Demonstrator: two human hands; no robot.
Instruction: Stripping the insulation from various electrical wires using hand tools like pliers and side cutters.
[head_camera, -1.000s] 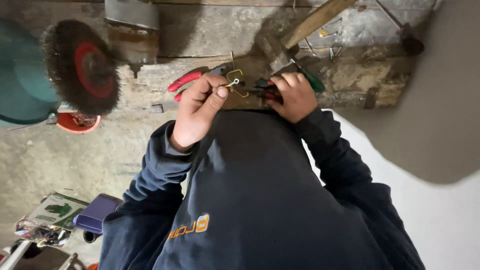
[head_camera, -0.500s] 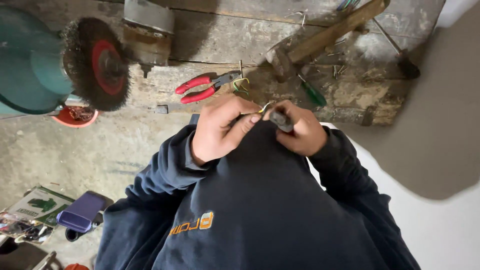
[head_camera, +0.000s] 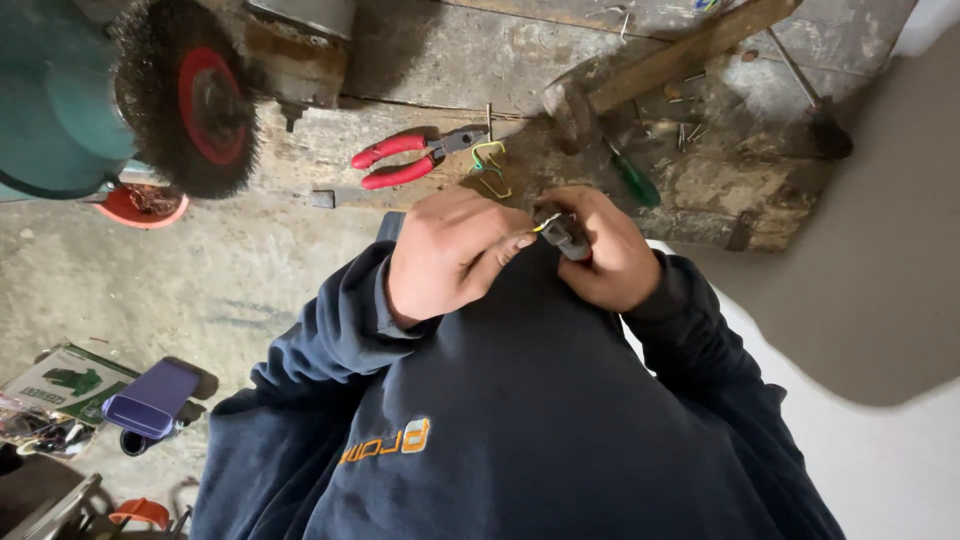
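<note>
Head cam view, upside-down-looking; both hands held close together in front of dark blue sweatshirt (head_camera: 520, 420). Left hand (head_camera: 450, 255) curled, thumb + forefinger pinched on end of a thin yellow wire (head_camera: 541, 226). Right hand (head_camera: 605, 250) closed around a small dark grey part (head_camera: 562, 235), prob. a plug or connector, exact kind can't be told. Wire end is met at the part, just between the two hands; the hands almost touch there.

Worn wooden bench (head_camera: 440, 60) seen beyond the hands. Red-handled pliers (head_camera: 405, 160) laid on the bench edge, near left hand but not touched. Bent yellow/green wire pieces (head_camera: 490, 165) lying just beside pliers' nose. Green-handled screwdriver (head_camera: 632, 178) on bench, near right hand, untouched. Hammer (head_camera: 650, 65) w/ wooden handle laid across bench further off. Wire brush wheel (head_camera: 185, 95) w/ red hub mounted on teal grinder (head_camera: 50, 100), well apart from hands. Purple box (head_camera: 150, 398) on concrete floor (head_camera: 150, 280) below.
</note>
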